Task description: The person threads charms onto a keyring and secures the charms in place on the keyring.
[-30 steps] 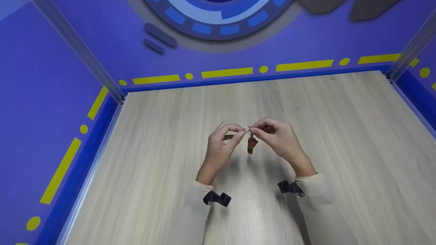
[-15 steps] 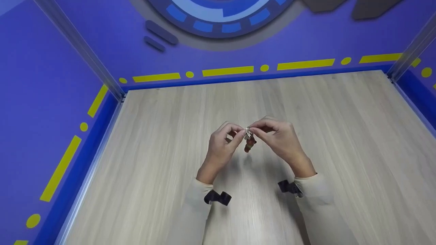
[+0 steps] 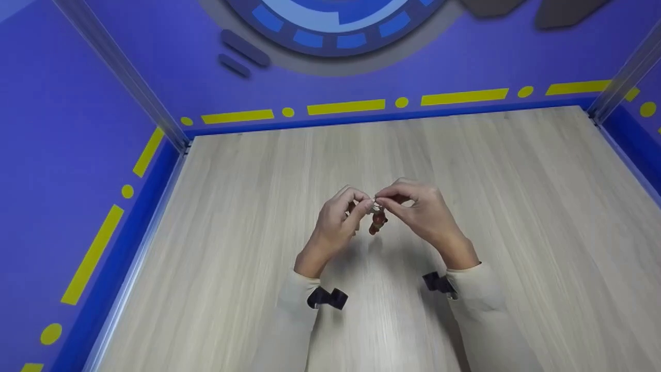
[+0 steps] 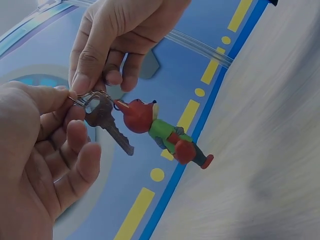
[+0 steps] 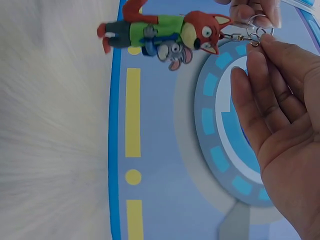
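Both hands meet above the wooden table, at a metal key ring (image 4: 82, 99). My left hand (image 3: 334, 219) pinches one side of the ring between thumb and finger, its other fingers curled loosely. The fingertips of my right hand (image 3: 421, 212) pinch the ring right beside them. From the ring hangs a silver key (image 4: 107, 122) with a toothed blade, seen in the left wrist view. A fox figurine (image 5: 167, 35) in a green shirt, with a small grey rabbit (image 5: 175, 52) on its front, dangles on a short chain (image 5: 237, 37). Fingers partly hide the ring.
A light wood-grain table (image 3: 248, 206) lies under the hands. Blue panels (image 3: 330, 88) with yellow markings stand behind it and at both sides. A black strap (image 3: 328, 298) sits on the left sleeve, and another strap (image 3: 439, 284) on the right.
The hands stay nearly in place, with fingertips drawn slightly closer together at the ring. The figurine has swung a little left, and silver metal now shows beside it below the fingers.
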Motion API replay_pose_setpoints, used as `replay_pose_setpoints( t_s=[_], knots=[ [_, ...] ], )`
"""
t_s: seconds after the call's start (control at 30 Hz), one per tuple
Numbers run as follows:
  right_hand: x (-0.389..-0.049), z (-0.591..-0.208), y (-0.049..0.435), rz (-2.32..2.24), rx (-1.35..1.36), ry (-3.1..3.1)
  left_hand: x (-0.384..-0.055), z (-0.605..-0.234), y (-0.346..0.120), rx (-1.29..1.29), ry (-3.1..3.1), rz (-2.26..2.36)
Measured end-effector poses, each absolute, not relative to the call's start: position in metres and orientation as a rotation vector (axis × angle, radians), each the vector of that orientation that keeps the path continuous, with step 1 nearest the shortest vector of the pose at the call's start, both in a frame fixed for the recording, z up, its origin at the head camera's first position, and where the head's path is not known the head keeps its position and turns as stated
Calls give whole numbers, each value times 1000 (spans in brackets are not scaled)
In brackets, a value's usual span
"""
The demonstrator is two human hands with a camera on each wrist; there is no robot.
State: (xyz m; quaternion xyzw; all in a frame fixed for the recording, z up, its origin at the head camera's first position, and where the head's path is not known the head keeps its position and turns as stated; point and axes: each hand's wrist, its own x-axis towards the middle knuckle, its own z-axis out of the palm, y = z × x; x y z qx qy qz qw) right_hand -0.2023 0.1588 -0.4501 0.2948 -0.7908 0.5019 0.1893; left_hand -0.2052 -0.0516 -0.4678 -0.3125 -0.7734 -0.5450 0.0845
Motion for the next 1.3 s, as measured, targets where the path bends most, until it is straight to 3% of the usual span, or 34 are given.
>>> replay_pose_setpoints(
  t_s=[1.3],
  knots=[
    [-201,-448,160,1451,827,-2160,-202,-465,-47,-864,-2329,-1472]
  ],
)
